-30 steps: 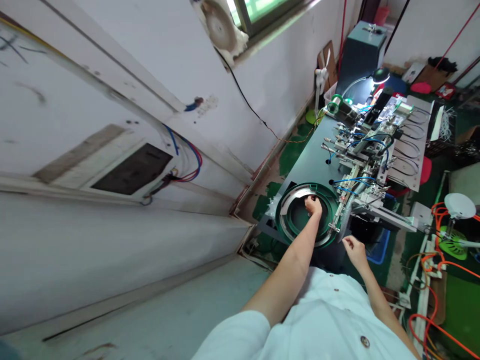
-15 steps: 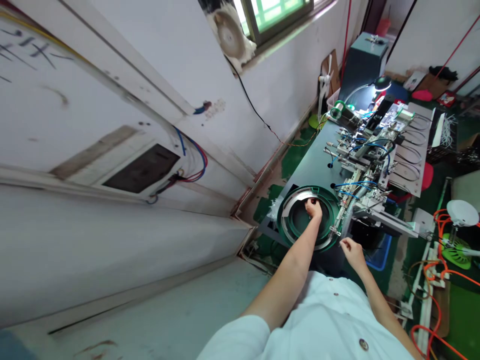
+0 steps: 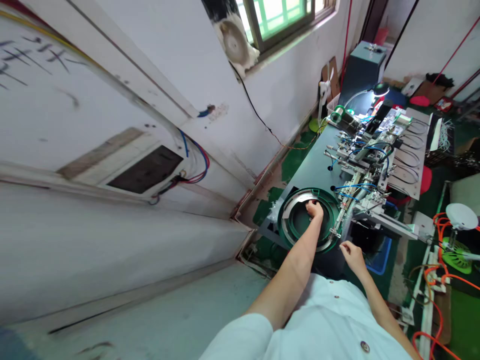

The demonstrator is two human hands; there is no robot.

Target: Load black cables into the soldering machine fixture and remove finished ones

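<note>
My left hand (image 3: pixel 314 209) is over the inside of a round green bowl (image 3: pixel 330 197) with a silvery inner track, its fingers curled together near the far inner wall. Whatever those fingers hold is too small to make out. Just right of the bowl's near edge, my right hand (image 3: pixel 351 251) hovers with thumb and fingers pinched; anything between them cannot be made out. A metal track (image 3: pixel 339 220) runs from the bowl's right side toward a machine (image 3: pixel 369 150) with blue tubes and metal parts.
The bowl and machine stand on a grey table (image 3: pixel 309 167). A blue bin (image 3: pixel 381 257) sits below to the right, near a white fan (image 3: pixel 462 217) and orange hoses. The white wall (image 3: pixel 210 165) rises at the left, and a lit lamp (image 3: pixel 380 90) stands beyond the machine.
The view has shifted slightly, so the scene sits a little lower. Both hands keep nearly the same places and poses.
</note>
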